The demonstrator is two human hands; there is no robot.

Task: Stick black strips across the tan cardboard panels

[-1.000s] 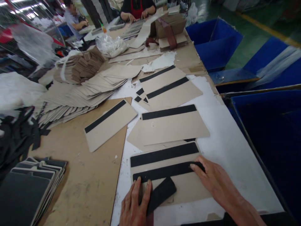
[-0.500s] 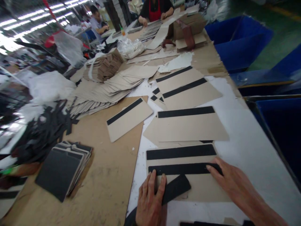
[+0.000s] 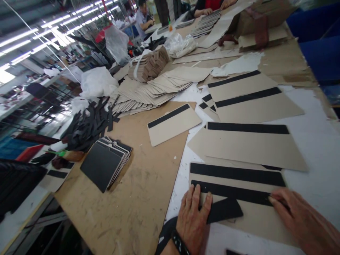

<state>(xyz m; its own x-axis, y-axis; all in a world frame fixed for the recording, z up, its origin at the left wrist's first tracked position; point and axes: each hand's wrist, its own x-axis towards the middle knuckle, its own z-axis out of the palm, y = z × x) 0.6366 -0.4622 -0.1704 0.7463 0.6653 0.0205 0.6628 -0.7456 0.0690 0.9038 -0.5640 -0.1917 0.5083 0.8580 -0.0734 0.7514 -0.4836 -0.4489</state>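
Observation:
A black strip (image 3: 239,193) lies across a beige board (image 3: 255,216), parallel to a second black strip (image 3: 236,174) at the board's upper edge. My left hand (image 3: 193,216) rests flat with fingers extended, fingertips pressing on the near strip's left end. At its right end, my right hand (image 3: 302,212) pinches the same strip between thumb and fingers. Another loose black strip (image 3: 225,210) runs out from beside my left thumb, partly covered by that hand.
More beige boards (image 3: 249,145) with black strips lie beyond. To the left are a stack of black panels (image 3: 102,164), a heap of black strips (image 3: 87,120) and fanned beige boards (image 3: 159,88). Blue bins (image 3: 313,32) stand right of the table; a co-worker's hand (image 3: 205,12) shows far off.
The view has swung left, so the table things appear farther right. My left hand stays on the strip's left end; my right hand still pinches its right end.

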